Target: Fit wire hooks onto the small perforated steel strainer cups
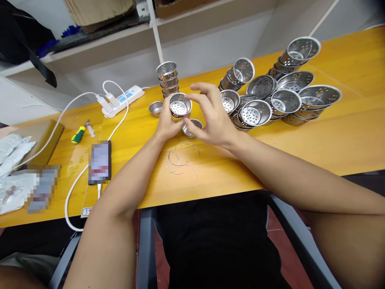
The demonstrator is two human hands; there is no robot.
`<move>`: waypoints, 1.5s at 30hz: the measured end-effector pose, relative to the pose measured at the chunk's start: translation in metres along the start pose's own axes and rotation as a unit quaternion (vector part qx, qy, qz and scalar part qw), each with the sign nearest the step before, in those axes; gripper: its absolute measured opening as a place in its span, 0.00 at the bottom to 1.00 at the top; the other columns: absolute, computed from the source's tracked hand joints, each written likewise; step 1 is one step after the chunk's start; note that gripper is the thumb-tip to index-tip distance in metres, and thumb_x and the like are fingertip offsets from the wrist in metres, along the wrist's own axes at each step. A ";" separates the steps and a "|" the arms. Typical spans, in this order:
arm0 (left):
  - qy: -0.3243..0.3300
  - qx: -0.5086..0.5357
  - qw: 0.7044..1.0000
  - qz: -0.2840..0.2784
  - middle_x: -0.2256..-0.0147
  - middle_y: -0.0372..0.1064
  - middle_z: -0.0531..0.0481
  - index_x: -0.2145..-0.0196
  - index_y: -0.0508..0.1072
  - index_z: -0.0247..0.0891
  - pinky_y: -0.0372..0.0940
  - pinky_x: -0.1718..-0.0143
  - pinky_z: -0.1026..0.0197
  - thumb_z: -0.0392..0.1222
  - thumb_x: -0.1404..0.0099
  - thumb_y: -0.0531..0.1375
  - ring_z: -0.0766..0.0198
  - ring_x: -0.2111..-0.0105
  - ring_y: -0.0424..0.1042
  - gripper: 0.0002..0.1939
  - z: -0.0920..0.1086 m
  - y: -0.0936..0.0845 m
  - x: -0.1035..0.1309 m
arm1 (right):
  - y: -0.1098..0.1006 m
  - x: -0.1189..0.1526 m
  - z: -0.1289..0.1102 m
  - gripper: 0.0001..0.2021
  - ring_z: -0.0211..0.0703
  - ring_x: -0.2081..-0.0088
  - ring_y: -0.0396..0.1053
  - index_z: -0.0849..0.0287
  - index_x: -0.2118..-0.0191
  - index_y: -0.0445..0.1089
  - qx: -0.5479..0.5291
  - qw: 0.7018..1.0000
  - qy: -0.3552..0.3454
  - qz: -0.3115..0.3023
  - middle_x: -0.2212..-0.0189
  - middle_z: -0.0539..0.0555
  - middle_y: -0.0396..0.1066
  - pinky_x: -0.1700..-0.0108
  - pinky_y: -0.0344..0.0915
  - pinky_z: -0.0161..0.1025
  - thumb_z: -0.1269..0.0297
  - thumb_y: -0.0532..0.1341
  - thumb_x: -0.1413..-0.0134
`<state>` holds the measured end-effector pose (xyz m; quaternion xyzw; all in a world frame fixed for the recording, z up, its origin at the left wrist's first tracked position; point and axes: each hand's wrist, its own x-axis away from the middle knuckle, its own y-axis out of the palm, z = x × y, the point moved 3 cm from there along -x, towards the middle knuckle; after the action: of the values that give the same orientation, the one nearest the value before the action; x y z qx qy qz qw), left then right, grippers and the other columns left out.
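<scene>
My left hand [169, 122] grips a small perforated metal cup [180, 105] by its side, its mouth tilted towards me. Just right of that cup, my right hand [210, 116] is spread, thumb and fingers apart, with nothing in it. Below the held cup, a second small metal cup [192, 129] stands on the table, partly covered by my right thumb. Another small cup [155, 108] sits left of my left hand. Behind the held cup rises a stack of perforated cups [167, 76]. Several thin curved wires [179, 163] lie on the table between my forearms.
Several stacks of larger perforated baskets [255, 113] crowd the right side of the yellow table [135, 160]. To the left are a power strip [123, 101] with white cables, a green-handled screwdriver [78, 135], a phone [100, 162] and plastic bags [18, 186]. A shelf [99, 42] runs behind.
</scene>
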<state>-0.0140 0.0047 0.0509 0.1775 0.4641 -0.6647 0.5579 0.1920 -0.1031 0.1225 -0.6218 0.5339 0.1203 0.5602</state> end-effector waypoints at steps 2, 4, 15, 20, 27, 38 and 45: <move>-0.042 -0.006 0.999 0.019 0.35 0.74 0.40 0.29 0.62 0.51 0.72 0.27 0.37 0.77 0.31 0.71 0.45 0.33 0.78 0.46 -0.010 -0.008 0.001 | 0.002 0.002 -0.023 0.26 0.70 0.32 0.72 0.51 0.27 0.70 -0.028 0.995 -0.041 -0.082 0.33 0.66 0.73 0.28 0.70 0.73 0.48 0.63 0.21; -0.072 -0.010 0.996 0.042 0.37 0.76 0.41 0.30 0.63 0.50 0.72 0.27 0.38 0.77 0.32 0.72 0.46 0.35 0.79 0.46 -0.018 -0.015 0.003 | 0.013 0.010 -0.042 0.30 0.68 0.36 0.75 0.58 0.28 0.72 -0.043 0.974 -0.085 -0.205 0.35 0.69 0.75 0.31 0.74 0.66 0.41 0.63 0.21; -0.099 -0.081 0.992 0.004 0.36 0.76 0.40 0.32 0.67 0.49 0.71 0.24 0.36 0.68 0.35 0.77 0.42 0.34 0.78 0.43 -0.001 -0.012 0.001 | 0.053 0.025 -0.051 0.17 0.59 0.49 0.74 0.66 0.43 0.82 0.032 0.913 -0.088 -0.397 0.48 0.66 0.79 0.42 0.72 0.52 0.54 0.69 0.21; -0.109 -0.079 0.991 0.003 0.35 0.77 0.40 0.32 0.68 0.49 0.71 0.24 0.36 0.66 0.35 0.78 0.42 0.33 0.78 0.44 -0.004 -0.012 0.002 | 0.053 0.022 -0.049 0.11 0.55 0.53 0.75 0.63 0.50 0.82 0.032 0.910 -0.056 -0.410 0.54 0.63 0.80 0.49 0.70 0.48 0.69 0.61 0.18; -0.106 -0.081 0.991 0.001 0.36 0.76 0.39 0.32 0.67 0.48 0.71 0.24 0.37 0.66 0.34 0.77 0.42 0.33 0.78 0.43 -0.003 -0.011 0.002 | 0.054 0.021 -0.051 0.11 0.53 0.55 0.76 0.62 0.51 0.80 0.066 0.904 -0.040 -0.420 0.55 0.60 0.80 0.54 0.68 0.46 0.74 0.59 0.20; -0.103 -0.053 0.993 0.029 0.38 0.76 0.40 0.33 0.64 0.50 0.72 0.27 0.38 0.73 0.34 0.73 0.45 0.36 0.79 0.44 -0.006 -0.012 0.002 | 0.030 0.015 -0.040 0.12 0.49 0.61 0.66 0.61 0.52 0.76 0.106 0.932 -0.089 -0.334 0.55 0.61 0.76 0.59 0.59 0.45 0.74 0.55 0.20; -0.107 -0.065 0.992 0.023 0.36 0.76 0.42 0.30 0.63 0.51 0.72 0.25 0.36 0.67 0.35 0.77 0.44 0.33 0.79 0.46 -0.002 -0.011 0.002 | 0.011 0.005 -0.019 0.10 0.52 0.53 0.75 0.54 0.47 0.73 -0.060 0.982 -0.030 -0.179 0.51 0.60 0.79 0.52 0.72 0.47 0.64 0.54 0.17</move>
<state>-0.0257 0.0046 0.0529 0.0791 0.4393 -0.6356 0.6299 0.1771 -0.1194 0.1190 -0.7355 0.3887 0.0688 0.5506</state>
